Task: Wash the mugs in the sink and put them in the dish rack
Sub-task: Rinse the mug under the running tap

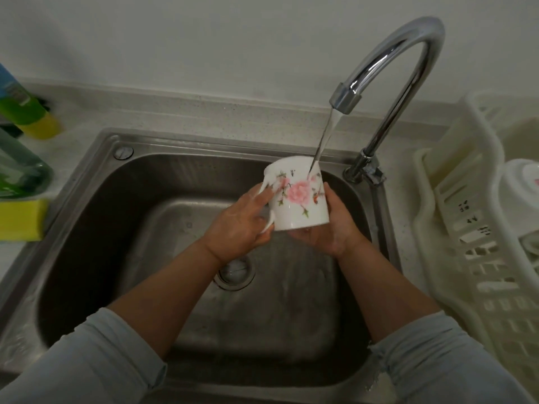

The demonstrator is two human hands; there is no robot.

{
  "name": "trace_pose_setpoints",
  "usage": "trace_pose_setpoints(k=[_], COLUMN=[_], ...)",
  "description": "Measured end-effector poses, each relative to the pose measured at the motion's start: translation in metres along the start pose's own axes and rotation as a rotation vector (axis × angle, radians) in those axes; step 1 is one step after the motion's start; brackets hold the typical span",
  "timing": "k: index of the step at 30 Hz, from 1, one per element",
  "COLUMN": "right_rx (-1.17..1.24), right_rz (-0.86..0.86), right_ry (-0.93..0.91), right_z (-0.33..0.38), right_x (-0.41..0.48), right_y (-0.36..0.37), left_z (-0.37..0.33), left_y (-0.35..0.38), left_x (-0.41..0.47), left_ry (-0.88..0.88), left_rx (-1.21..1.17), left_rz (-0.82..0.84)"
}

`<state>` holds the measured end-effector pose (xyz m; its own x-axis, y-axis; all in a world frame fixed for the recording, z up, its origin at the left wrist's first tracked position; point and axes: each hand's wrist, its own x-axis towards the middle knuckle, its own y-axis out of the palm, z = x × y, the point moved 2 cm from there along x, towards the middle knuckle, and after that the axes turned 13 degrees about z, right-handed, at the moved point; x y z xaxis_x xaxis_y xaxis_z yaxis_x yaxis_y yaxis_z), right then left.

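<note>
Water from a curved chrome tap point(408, 68) falls at the mouth of a white ceramic mug with a pink rose print point(297, 199), held in the air over a stainless steel sink point(87, 228), toward the basin's back edge and right under the spout. Both hands grip it: the left hand point(242, 225) curls around the handle side, while the right hand point(329, 228) cups the base and opposite wall, fingers wrapped beneath. The mug tilts mouth-up and away from the person, apparently so the stream reaches inside for a rinse, and the two-handed hold likely steadies the wet, slippery glaze. Its outside looks glossy, with no visible suds or stains. A cream plastic dish rack point(466, 243) stands on the worktop just beside the sink's right edge, within easy reach, already holding what looks like another white mug point(522, 193). A yellow sponge point(20, 220) lies at the sink's left edge.
</note>
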<state>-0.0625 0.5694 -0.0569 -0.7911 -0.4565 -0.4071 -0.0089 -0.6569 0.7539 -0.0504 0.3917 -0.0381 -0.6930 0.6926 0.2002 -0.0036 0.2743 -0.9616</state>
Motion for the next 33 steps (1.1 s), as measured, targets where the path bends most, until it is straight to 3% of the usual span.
trace_pose_setpoints(k=[6, 12, 17, 26, 33], right_rx=[-0.177, -0.171, -0.190, -0.322, -0.253], right_rz=[-0.046, -0.072, -0.096, -0.140, -0.056], right_ry=[-0.065, -0.051, 0.073, 0.188, 0.203], right_z=[-0.008, -0.004, 0.000, -0.019, -0.038], right_x=[-0.002, -0.004, 0.001, 0.009, 0.009], right_y=[-0.009, -0.008, -0.003, -0.017, -0.014], left_z=[0.001, 0.001, -0.001, 0.016, 0.015], left_y=[0.014, 0.011, 0.005, -0.015, -0.032], left_x=[-0.014, -0.013, -0.005, 0.013, 0.019], left_ry=[0.014, 0.011, -0.396, -0.894, -0.975], left_rx=[0.000, -0.059, -0.552, -1.018, -0.947], left_rz=[0.019, 0.049, 0.223, 0.371, 0.538])
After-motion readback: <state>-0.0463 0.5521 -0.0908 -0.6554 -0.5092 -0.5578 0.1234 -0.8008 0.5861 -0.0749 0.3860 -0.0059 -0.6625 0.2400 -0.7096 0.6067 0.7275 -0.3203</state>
